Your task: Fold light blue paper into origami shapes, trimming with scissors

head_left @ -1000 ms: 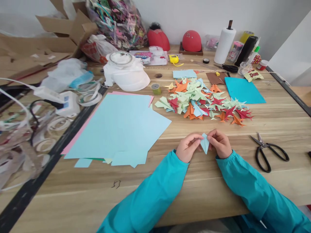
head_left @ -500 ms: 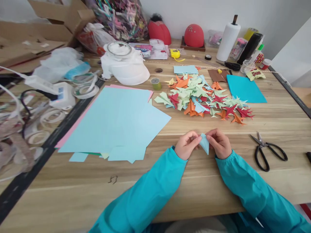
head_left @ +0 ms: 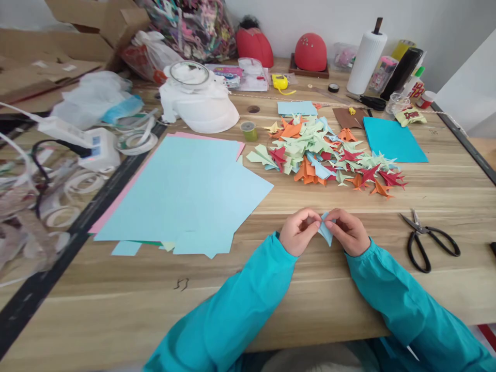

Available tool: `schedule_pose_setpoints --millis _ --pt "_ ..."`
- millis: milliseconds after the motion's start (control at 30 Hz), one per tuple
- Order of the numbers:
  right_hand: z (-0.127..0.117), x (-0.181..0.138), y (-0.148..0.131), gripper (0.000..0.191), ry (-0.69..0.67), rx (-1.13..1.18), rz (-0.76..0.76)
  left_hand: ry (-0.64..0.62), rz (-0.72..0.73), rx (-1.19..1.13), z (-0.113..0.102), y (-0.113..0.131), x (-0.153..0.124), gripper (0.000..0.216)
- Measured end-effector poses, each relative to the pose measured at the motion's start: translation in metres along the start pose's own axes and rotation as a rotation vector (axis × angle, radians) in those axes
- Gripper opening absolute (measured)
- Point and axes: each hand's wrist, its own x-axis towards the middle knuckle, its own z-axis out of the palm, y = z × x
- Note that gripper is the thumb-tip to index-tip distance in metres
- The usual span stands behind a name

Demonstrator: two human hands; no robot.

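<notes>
A small folded piece of light blue paper (head_left: 326, 233) is pinched between my two hands just above the wooden table (head_left: 310, 310). My left hand (head_left: 298, 232) grips its left side with curled fingers. On its right side, my right hand (head_left: 348, 231) holds it, thumb and fingers pressed together. Both sleeves are teal. Beyond my hands lies a pile of folded paper shapes (head_left: 325, 155) in green, red, orange and blue.
Large light blue sheets (head_left: 186, 191) over a pink sheet lie left of my hands. Black scissors (head_left: 428, 242) rest to the right. A teal sheet (head_left: 393, 139), a paper towel roll (head_left: 366, 54), a white cap (head_left: 201, 106), tape rolls and cardboard crowd the back and left.
My fingers have drawn closer together on the blue paper, which now shows less between them. The view has shifted slightly.
</notes>
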Motion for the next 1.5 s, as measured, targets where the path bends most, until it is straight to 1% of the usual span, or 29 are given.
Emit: schedule_pose_setpoints --millis 100,267,333,467,567,667,733,800,867,933,1033,1133,1233,1367,1433,1500 --pt "0.002 0.0 0.002 0.018 0.034 0.074 0.08 0.005 0.035 0.036 0.0 -0.002 0.0 0.014" --pt "0.003 -0.001 0.002 0.024 0.037 0.184 0.126 0.005 0.028 0.001 0.0 -0.002 -0.001 0.011" --pt "0.0 -0.002 0.001 0.021 0.017 0.219 0.125 0.011 0.028 -0.015 -0.001 0.0 -0.001 0.01" --pt "-0.006 -0.001 -0.001 0.016 -0.032 0.242 0.085 0.074 0.052 -0.022 -0.003 0.002 0.0 0.007" --pt "-0.009 0.0 -0.004 0.013 -0.061 0.288 0.099 0.089 0.042 -0.057 -0.003 0.003 0.002 0.007" --pt "-0.01 0.001 -0.006 0.013 -0.113 0.263 0.095 0.093 0.014 -0.082 -0.003 0.004 0.003 0.006" --pt "-0.009 0.001 -0.007 0.014 -0.137 0.233 0.091 0.118 0.0 -0.09 -0.004 0.003 0.004 0.005" --pt "-0.008 0.001 -0.006 0.012 -0.119 0.242 0.116 0.158 0.01 -0.101 -0.006 0.001 0.005 0.005" --pt "-0.007 0.001 -0.005 0.011 -0.069 0.263 0.17 0.182 0.054 -0.109 -0.008 -0.002 0.007 0.007" --pt "-0.006 0.001 -0.003 0.012 -0.01 0.277 0.22 0.164 0.078 -0.118 -0.01 -0.004 0.008 0.01" --pt "-0.006 0.001 -0.004 0.016 0.043 0.274 0.213 0.099 -0.002 -0.177 -0.009 -0.005 0.008 0.012" --pt "-0.007 0.002 -0.007 0.022 0.004 0.242 0.181 0.05 -0.071 -0.22 -0.006 -0.001 0.007 0.013" --pt "-0.006 0.002 -0.009 0.022 -0.042 0.254 0.199 0.023 -0.081 -0.21 -0.005 0.003 0.006 0.014" --pt "-0.005 0.003 -0.004 0.022 0.016 0.346 0.251 0.038 -0.049 -0.211 -0.005 -0.001 0.007 0.013" --pt "-0.007 0.004 0.001 0.019 0.051 0.393 0.281 0.022 -0.072 -0.243 -0.006 -0.006 0.008 0.015" --pt "-0.009 0.005 0.005 0.015 0.059 0.422 0.299 -0.019 -0.118 -0.236 -0.007 -0.009 0.009 0.014"
